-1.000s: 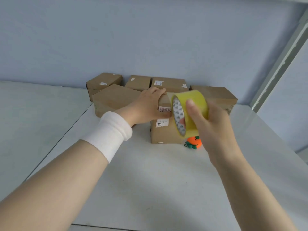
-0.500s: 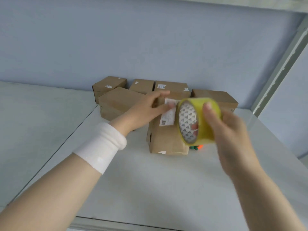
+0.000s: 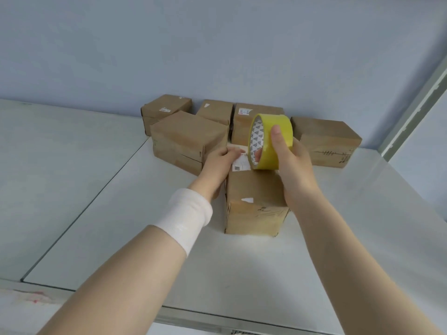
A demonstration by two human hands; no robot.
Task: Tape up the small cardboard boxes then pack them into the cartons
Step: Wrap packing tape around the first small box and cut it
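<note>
My left forearm, wearing a white wristband, and my bare right forearm reach forward over the white table. Between them lies the nearest cardboard box, flat on the table, long axis running away from me, short end face toward me. My left hand rests at the far left of its top, fingers nearly flat on a white label. My right hand, above the box's far right, grips a yellow tape roll: thumb across the outer band, a fingertip showing inside the core. The roll stands on edge over the box's far end, core opening facing left, just beside my left fingertips. Five more boxes sit behind, near the blue wall.
</note>
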